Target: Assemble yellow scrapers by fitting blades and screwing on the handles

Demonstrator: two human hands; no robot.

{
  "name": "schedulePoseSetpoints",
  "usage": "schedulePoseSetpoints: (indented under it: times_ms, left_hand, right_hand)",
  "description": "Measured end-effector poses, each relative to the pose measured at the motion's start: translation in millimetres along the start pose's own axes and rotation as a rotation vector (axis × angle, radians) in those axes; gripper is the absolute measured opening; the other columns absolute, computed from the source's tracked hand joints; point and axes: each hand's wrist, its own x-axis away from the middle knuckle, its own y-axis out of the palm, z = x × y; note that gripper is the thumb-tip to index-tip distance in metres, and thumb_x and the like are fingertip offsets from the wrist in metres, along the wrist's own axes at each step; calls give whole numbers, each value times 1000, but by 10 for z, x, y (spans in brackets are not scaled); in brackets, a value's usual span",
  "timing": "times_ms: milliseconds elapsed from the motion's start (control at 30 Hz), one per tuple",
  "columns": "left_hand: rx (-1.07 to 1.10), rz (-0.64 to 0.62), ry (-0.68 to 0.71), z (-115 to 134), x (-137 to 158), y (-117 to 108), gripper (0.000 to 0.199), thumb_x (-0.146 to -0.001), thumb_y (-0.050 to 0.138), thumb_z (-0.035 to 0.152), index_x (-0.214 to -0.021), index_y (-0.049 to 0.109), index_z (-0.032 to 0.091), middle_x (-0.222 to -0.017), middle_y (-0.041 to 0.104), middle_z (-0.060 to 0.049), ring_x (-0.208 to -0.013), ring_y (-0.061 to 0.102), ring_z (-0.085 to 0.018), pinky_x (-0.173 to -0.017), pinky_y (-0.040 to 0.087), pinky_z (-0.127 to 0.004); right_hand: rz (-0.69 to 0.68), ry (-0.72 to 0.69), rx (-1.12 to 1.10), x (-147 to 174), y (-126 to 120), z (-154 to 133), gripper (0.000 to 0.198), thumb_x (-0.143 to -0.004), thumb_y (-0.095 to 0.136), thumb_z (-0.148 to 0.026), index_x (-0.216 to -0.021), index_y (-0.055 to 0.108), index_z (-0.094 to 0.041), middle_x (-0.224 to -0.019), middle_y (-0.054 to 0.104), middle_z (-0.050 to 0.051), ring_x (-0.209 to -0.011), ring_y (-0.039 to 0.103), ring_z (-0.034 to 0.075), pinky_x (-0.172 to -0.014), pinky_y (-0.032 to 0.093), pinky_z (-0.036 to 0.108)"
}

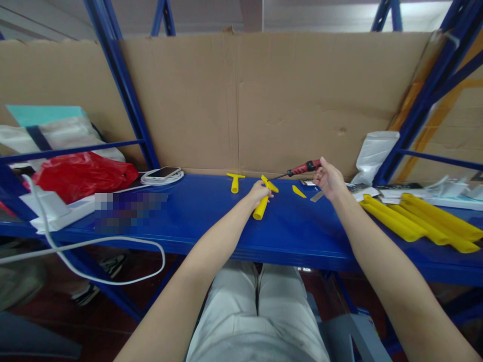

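Note:
My left hand (260, 191) is closed around a yellow T-shaped tool (260, 210) with a tubular handle, which slants over the blue table. My right hand (330, 180) grips the end of a screwdriver (305, 168) with a red and black handle. Its shaft points left, and the tip meets or lies just behind the crosspiece of the T-shaped tool; I cannot tell which. A second yellow T-shaped tool (235, 184) stands left of my left hand. Between my hands lie a small flat yellow piece (299, 191) and, close to my right hand, a thin greyish strip (317, 196).
Several yellow tubes (396, 218) lie at the right on the blue table (211, 221). A phone (164, 173) rests on a coiled white cable at the left, near a red plastic bag (88, 173) and a white power strip (70, 215). Cardboard (181, 100) walls the back.

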Motion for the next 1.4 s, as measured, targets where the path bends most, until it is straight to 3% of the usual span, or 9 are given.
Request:
schedulePoseSetpoints:
  times_ms: [100, 267, 400, 600, 933, 1167, 1400]
  left_hand:
    - [-5, -5, 3, -5, -11, 1, 58, -67, 49, -8, -121, 43, 14, -103, 64, -12, -71, 65, -13, -45, 40, -16]
    - [-10, -7, 3, -23, -39, 1, 58, -67, 52, -5, -120, 42, 15, -103, 64, -11, -72, 65, -14, -46, 41, -16]
    - [-12, 0, 9, -36, -59, -1, 57, -67, 51, -6, -119, 43, 15, -101, 65, -10, -71, 66, -14, -47, 42, -16]
    - [-15, -1, 8, -30, -67, -10, 55, -67, 52, -8, -116, 45, 14, -98, 66, -9, -68, 65, -13, -49, 44, -18]
    - [-21, -5, 27, -55, -98, -1, 51, -68, 54, -5, -114, 45, 15, -95, 65, -9, -65, 64, -12, -49, 43, -18]
    - [-25, -7, 25, -38, -61, -5, 57, -65, 52, -8, -117, 44, 15, -97, 66, -9, -66, 65, -14, -48, 43, -18]
    - [-34, -2, 23, 5, 20, 6, 51, -71, 47, -6, -118, 43, 14, -102, 65, -11, -68, 65, -12, -45, 40, -16]
  right_hand:
    - [19, 19, 10, -13, -2, 17, 43, -63, 73, -48, -61, 39, -21, -41, 39, -8, -35, 39, 6, -32, 32, 17]
    - [39, -22, 17, 18, 25, 16, 34, -68, 68, -50, -71, 52, -20, -35, 31, -10, -31, 33, 5, -31, 30, 16]
    - [27, -12, 28, 52, 42, -10, 32, -71, 66, -50, -75, 56, -19, -39, 40, -9, -33, 39, 4, -33, 34, 15]
    - [-46, -24, 48, 67, 48, -18, 29, -68, 73, -35, -72, 50, -19, -50, 54, -6, -40, 50, 5, -38, 39, 14]
    - [107, -65, 125, -5, 8, 91, 51, -58, 77, -47, -62, 32, -22, -36, 38, -11, -30, 38, 6, -30, 34, 17]
    - [97, -22, 95, -6, 10, 91, 42, -62, 75, -42, -64, 39, -22, -35, 33, -12, -29, 36, 6, -30, 34, 17]
    - [13, 86, 39, 74, 56, -6, 17, -76, 66, -30, -80, 55, -18, -48, 58, -4, -37, 50, 7, -38, 42, 15]
